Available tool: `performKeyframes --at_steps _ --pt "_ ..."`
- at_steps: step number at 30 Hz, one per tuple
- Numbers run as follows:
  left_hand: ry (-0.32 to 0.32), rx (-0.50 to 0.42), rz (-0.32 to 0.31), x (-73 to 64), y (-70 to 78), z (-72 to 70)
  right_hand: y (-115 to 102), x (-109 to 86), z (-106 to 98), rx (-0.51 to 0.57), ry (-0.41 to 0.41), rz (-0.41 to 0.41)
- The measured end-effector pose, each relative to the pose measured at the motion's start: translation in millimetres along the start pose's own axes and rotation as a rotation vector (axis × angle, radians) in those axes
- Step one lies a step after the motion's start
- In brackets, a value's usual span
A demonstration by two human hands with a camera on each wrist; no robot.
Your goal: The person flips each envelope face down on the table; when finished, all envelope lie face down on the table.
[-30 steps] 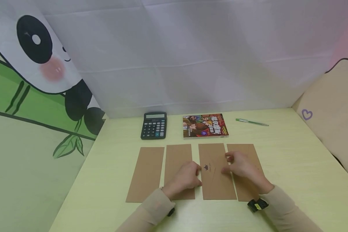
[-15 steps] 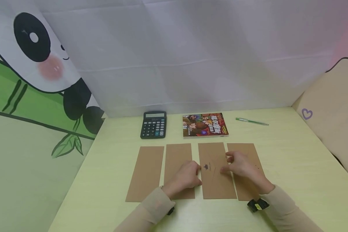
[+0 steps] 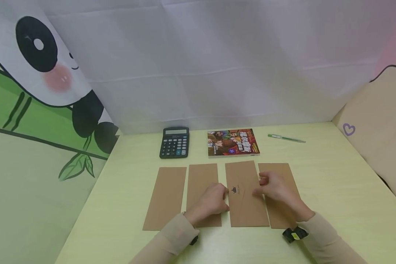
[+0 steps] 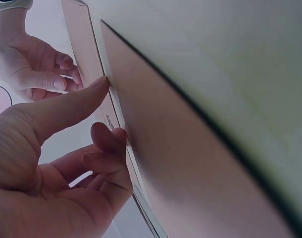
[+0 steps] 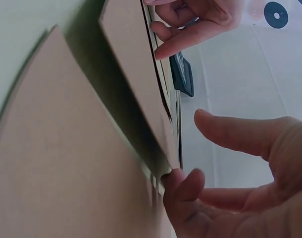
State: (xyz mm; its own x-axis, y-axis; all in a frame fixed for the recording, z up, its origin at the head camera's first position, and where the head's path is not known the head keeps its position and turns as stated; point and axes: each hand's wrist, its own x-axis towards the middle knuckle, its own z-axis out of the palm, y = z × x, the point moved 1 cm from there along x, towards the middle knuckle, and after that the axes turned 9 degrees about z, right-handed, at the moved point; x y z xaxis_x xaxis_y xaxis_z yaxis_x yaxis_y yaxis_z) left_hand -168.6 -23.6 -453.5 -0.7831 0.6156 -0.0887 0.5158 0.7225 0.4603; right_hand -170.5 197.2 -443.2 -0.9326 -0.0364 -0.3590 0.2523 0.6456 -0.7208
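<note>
A brown paper envelope (image 3: 247,212) with a small crown print and a flap lies between my hands in the head view. My left hand (image 3: 209,201) reaches over the neighbouring brown envelope (image 3: 202,174), thumb tip and forefinger spread apart along the crown envelope's left edge. My right hand (image 3: 274,189) is at its right edge, above another brown envelope (image 3: 282,168). In the right wrist view the crown envelope (image 5: 133,64) tilts, its near side raised over a dark gap. My right fingertips (image 5: 178,181) curl at that raised edge; the thumb stands off it.
A further brown envelope (image 3: 166,198) lies at the row's left end. Behind the row are a black calculator (image 3: 174,143), a colourful book (image 3: 233,143) and a green pen (image 3: 286,138). White cloth (image 3: 217,73) hangs along the table's back edge.
The crown envelope's far edge has risen slightly in the head view. My right hand has shifted a little to the right; my left hand stays in place.
</note>
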Motion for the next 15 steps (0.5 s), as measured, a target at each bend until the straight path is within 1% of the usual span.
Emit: performKeyframes --at_steps 3,8,13,15 --pt "0.003 -0.034 -0.011 0.1 -0.7 0.0 4.5 1.6 -2.4 0.010 -0.006 -0.017" --pt "0.001 -0.130 -0.043 0.0 -3.1 -0.9 11.2 3.7 -9.3 0.054 -0.047 -0.066" --pt "-0.001 -0.199 -0.050 1.6 -6.8 -1.1 18.8 6.1 -14.9 0.194 -0.134 -0.122" --pt "0.001 -0.202 -0.037 2.2 -7.8 -1.4 22.2 7.3 -17.7 0.262 -0.182 -0.143"
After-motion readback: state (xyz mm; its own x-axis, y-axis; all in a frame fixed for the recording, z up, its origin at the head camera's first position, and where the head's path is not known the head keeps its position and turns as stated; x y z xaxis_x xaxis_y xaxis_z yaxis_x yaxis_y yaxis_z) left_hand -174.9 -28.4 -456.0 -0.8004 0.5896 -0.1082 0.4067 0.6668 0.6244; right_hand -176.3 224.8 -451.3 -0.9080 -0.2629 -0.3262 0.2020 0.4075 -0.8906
